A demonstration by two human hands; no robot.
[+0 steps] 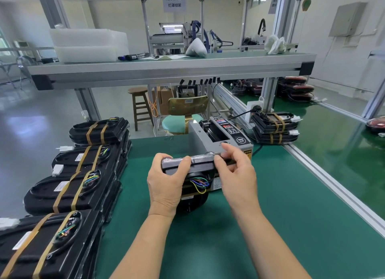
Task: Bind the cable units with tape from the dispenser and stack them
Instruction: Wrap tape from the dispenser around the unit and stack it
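A black cable unit with coloured wires stands on edge on the green mat, just in front of the grey tape dispenser. My left hand grips the unit's left end, thumb over its top edge. My right hand pinches the unit's right top corner, close to the dispenser's outlet. A tan tape strip runs across the unit's lower face. Bound units with tan tape bands lie in stacks at the left.
Two more taped units are stacked right of the dispenser beside an aluminium rail. A raised shelf with black tape strips hanging from its edge crosses above. A stool and a chair stand behind the bench.
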